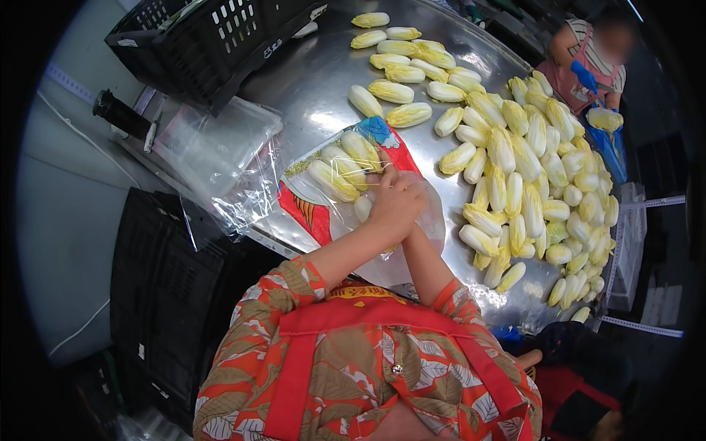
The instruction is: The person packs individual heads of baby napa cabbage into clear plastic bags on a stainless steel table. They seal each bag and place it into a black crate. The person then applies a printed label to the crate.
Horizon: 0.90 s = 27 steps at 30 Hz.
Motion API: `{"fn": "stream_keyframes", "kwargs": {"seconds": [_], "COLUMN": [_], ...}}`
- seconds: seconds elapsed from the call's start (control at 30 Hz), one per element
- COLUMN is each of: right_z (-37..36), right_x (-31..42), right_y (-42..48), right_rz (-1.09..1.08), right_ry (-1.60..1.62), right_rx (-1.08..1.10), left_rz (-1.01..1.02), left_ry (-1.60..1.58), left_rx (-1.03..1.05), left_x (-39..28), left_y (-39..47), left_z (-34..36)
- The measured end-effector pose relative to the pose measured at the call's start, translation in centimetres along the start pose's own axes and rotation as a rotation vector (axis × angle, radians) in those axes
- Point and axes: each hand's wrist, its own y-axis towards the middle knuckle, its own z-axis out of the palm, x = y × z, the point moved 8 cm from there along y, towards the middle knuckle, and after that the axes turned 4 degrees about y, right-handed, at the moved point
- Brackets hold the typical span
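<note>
A clear plastic bag [300,212] with red and blue print lies on the steel table in front of me. Inside it, several small napa cabbages [343,165] sit side by side, white at the base and yellow at the leaves. My left hand [398,201] has its fingers curled on the film at the bag's right side, beside the cabbages. The right forearm crosses beneath the left wrist. My right hand [411,229] is mostly hidden under the left one, so its grip does not show. Translucent film spreads out to the right of both hands.
Loose napa cabbages [532,165] are heaped along the right side of the steel table [309,71]. Flat clear bags [220,143] lie at left, below a black plastic crate [204,49]. A co-worker in blue gloves [584,77] stands across the table; another person is at lower right.
</note>
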Motion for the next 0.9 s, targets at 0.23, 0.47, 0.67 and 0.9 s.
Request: {"fn": "stream_keyframes", "kwargs": {"seconds": [0.23,0.47,0.67,0.9], "right_z": [-0.4,-1.1,-1.0,-1.3], "right_x": [-1.5,0.4,-1.4,1.3], "right_y": [-7.5,-7.3,-5.2,-5.1], "right_rz": [-0.008,0.17,0.177,0.066], "right_ry": [-0.365,0.159,0.149,-0.03], "right_rx": [-0.031,-0.033,-0.016,-0.114], "left_rz": [-0.077,-0.101,-0.104,-0.167], "left_ry": [0.002,-0.051,-0.077,-0.11], "left_rx": [-0.018,-0.063,-0.191,-0.105], "left_x": [-0.7,0.7,0.8,1.0], "left_y": [-3.4,-5.5,-4.5,-5.7], "left_z": [-3.7,-4.5,-7.1,-6.3]}}
